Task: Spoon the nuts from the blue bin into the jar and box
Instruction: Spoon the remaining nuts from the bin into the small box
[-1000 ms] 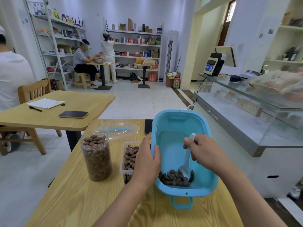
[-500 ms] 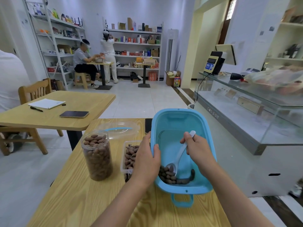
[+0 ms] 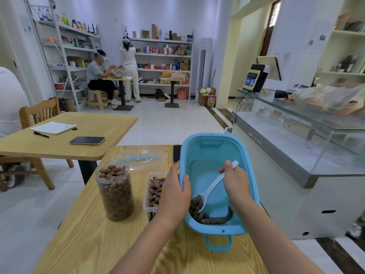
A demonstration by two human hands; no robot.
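The left hand [image 3: 173, 194] grips the rim of the tilted blue plastic bin [image 3: 209, 151]. The right hand [image 3: 236, 184] holds a white plastic spoon [image 3: 213, 187], its bowl among the brown nuts [image 3: 199, 214].

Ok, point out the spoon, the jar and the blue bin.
spoon [image 3: 214, 185]: head view, middle of the white handle.
jar [image 3: 116, 194]: head view, clear side wall.
blue bin [image 3: 212, 137]: head view, far rim.

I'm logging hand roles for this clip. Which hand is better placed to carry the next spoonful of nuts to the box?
The right hand. It holds the white spoon, whose bowl sits among the nuts in the blue bin. The left hand grips the bin's rim, steadying it beside the box.
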